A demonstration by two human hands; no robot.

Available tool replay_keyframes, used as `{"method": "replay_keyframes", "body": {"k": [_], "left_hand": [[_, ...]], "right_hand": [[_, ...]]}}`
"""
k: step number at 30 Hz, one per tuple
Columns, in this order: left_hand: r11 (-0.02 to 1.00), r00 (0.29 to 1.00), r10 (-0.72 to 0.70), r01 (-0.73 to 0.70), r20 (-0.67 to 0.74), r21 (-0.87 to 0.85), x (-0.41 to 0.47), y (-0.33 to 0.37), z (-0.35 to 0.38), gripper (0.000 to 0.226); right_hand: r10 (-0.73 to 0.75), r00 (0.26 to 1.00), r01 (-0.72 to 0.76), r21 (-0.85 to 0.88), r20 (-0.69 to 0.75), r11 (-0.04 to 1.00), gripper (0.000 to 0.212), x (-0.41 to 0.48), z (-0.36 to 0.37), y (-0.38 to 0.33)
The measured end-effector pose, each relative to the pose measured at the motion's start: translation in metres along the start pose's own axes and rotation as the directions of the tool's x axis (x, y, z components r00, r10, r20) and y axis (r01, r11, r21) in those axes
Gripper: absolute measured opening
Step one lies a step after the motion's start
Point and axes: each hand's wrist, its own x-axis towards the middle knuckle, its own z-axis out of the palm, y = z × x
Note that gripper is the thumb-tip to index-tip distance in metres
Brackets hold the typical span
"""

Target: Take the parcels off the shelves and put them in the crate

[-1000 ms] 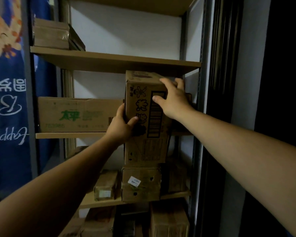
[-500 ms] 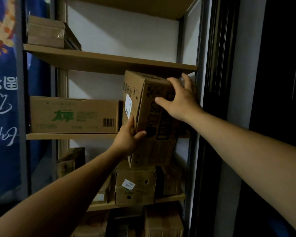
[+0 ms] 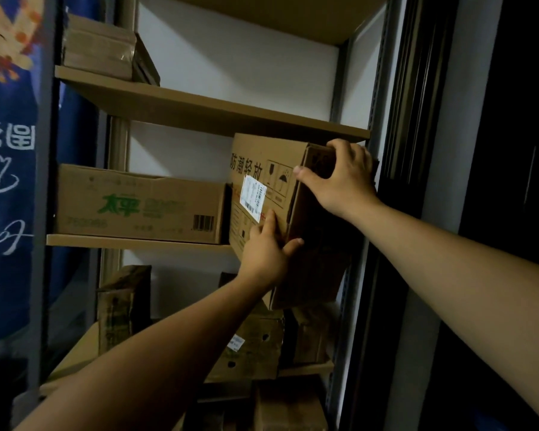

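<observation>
A tall cardboard parcel (image 3: 262, 169) with a white label stands at the right end of the middle shelf (image 3: 131, 242), partly sticking out past the shelf's front edge. My left hand (image 3: 266, 250) grips its lower near corner. My right hand (image 3: 339, 178) holds its upper right edge, close under the shelf above. A long flat parcel with green print (image 3: 137, 205) lies on the same shelf to the left. No crate is in view.
Flat parcels (image 3: 98, 48) lie on the upper shelf (image 3: 199, 108) at the left. Several boxes (image 3: 252, 346) crowd the lower shelves. A metal upright (image 3: 375, 88) and a dark door frame close off the right. A blue banner (image 3: 8, 181) hangs at the left.
The tall parcel has been turned so that its labelled side now faces me, and its top has shifted right. Both hands stayed on it, and my view moved closer and rightward.
</observation>
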Motion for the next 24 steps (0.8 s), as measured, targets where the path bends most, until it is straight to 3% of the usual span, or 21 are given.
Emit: {"method": "replay_keyframes", "body": {"k": [8, 14, 18, 24], "left_hand": [[0.997, 0.999, 0.038, -0.037, 0.012, -0.064, 0.005, -0.003, -0.010, 0.079], [0.985, 0.992, 0.100, -0.109, -0.072, -0.135, 0.018, -0.002, -0.038, 0.029], [0.989, 0.984, 0.107, -0.120, -0.143, -0.086, 0.029, 0.004, -0.059, 0.035], [0.998, 0.993, 0.057, -0.060, -0.107, -0.027, 0.044, -0.005, -0.073, 0.041]], "right_hand": [[-0.051, 0.999, 0.051, -0.025, 0.018, 0.998, 0.087, -0.005, 0.010, 0.002], [-0.033, 0.985, 0.052, -0.105, 0.169, 0.993, 0.087, -0.026, 0.026, 0.028], [-0.020, 0.956, 0.060, -0.130, 0.291, 0.990, 0.088, -0.037, 0.043, 0.031], [0.009, 0.933, 0.068, -0.199, 0.361, 0.978, 0.088, -0.035, 0.062, 0.022]]}}
